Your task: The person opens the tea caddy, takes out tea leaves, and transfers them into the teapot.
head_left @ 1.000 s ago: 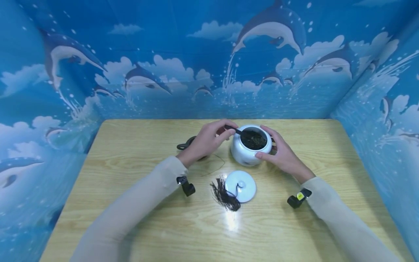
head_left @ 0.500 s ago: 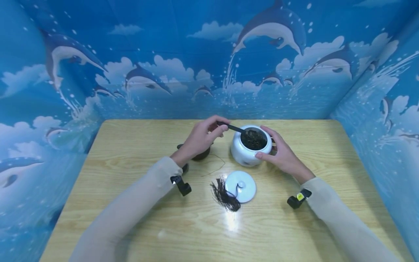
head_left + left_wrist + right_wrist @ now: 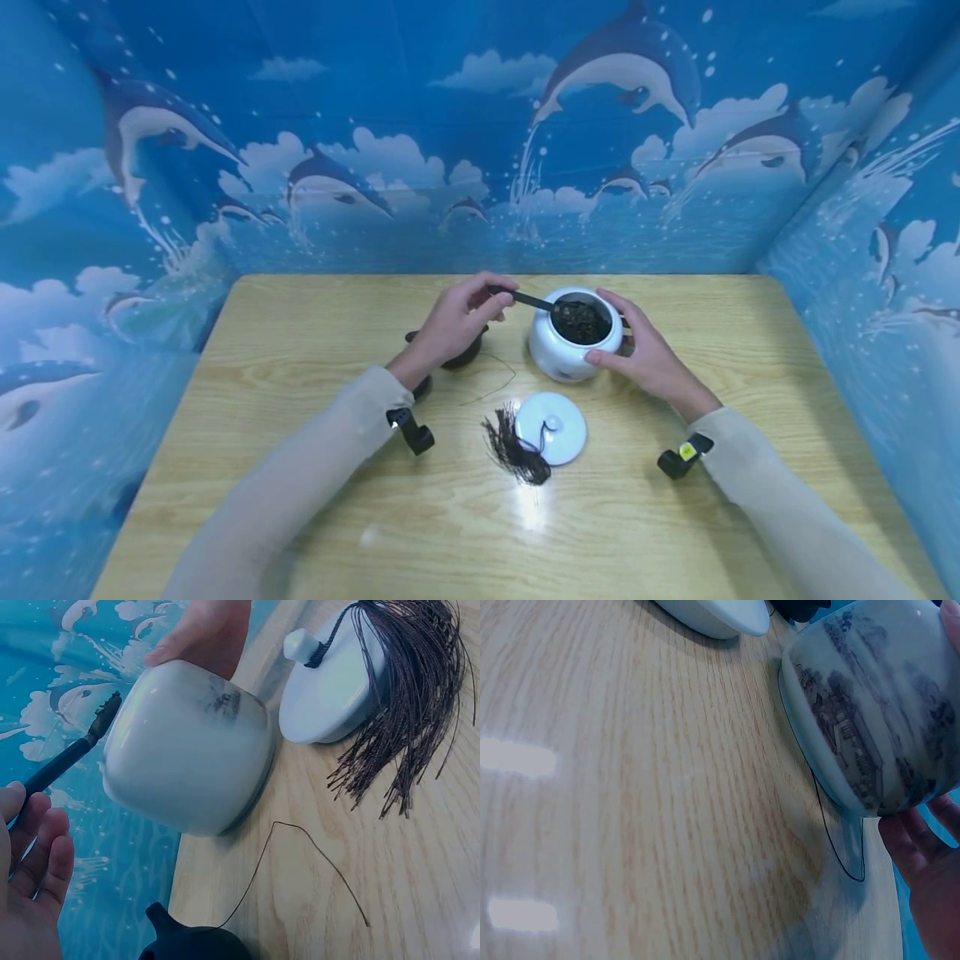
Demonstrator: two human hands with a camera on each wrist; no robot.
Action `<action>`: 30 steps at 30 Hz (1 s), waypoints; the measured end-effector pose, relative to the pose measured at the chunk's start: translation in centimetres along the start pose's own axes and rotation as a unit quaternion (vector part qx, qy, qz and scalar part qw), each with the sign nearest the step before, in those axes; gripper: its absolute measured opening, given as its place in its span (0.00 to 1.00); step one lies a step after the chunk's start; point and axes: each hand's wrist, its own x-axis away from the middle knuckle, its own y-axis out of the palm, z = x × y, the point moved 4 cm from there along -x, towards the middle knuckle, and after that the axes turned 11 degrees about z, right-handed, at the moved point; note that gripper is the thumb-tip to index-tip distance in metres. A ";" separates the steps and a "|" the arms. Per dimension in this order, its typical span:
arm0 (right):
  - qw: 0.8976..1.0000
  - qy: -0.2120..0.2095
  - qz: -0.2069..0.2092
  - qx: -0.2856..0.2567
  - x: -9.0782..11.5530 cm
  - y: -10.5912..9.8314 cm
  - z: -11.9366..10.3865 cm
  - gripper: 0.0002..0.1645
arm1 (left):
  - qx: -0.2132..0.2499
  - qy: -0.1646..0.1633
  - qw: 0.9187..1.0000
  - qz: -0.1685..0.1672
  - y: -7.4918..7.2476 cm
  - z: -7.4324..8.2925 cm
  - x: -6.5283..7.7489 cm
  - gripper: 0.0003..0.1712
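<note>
My left hand (image 3: 457,315) pinches the dark handle of a slim tea scoop (image 3: 528,300). Dark leaves cling to the scoop's tip, which lies over the near-left rim of a white porcelain jar (image 3: 557,354). Inside the jar's mouth show dark, dry tea leaves (image 3: 581,321). My right hand (image 3: 648,354) grips the jar from the right, thumb at the front and fingers behind. A landscape print on the jar's side shows in the right wrist view. Below my left wrist sits a small dark teapot (image 3: 196,945), partly hidden by the arm in the head view.
The white lid (image 3: 564,437) lies in front of the jar, a dark tassel (image 3: 525,454) tied to its knob. A thin cord (image 3: 259,862) curves over the wooden table (image 3: 637,517) from the teapot. Dolphin-printed cloth (image 3: 412,167) closes off the back and sides.
My left hand has moved left, drawing the scoop back from inside the jar toward its rim. More of the teapot now shows. The right hand and jar have stayed still.
</note>
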 end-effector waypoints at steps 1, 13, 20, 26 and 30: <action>1.000 -0.001 0.001 -0.001 0.0 0.0 0.0 0.56 | 0.006 -0.001 1.000 0.001 -0.1 0.0 0.0 0.17; 1.000 -0.005 0.001 0.000 0.0 0.1 0.0 0.57 | 0.026 -0.002 0.999 0.025 -3.3 -0.8 0.9 0.17; 1.000 0.000 0.002 0.002 0.0 0.0 0.2 0.57 | 0.015 -0.022 0.998 0.060 -6.3 -0.9 1.7 0.16; 1.000 -0.001 0.002 0.003 0.1 0.0 -0.1 0.56 | -0.019 -0.042 0.995 0.092 -8.9 0.8 2.8 0.15; 1.000 0.000 0.002 0.001 0.1 0.1 -0.1 0.57 | -0.038 -0.059 0.992 0.102 -10.5 1.3 3.6 0.16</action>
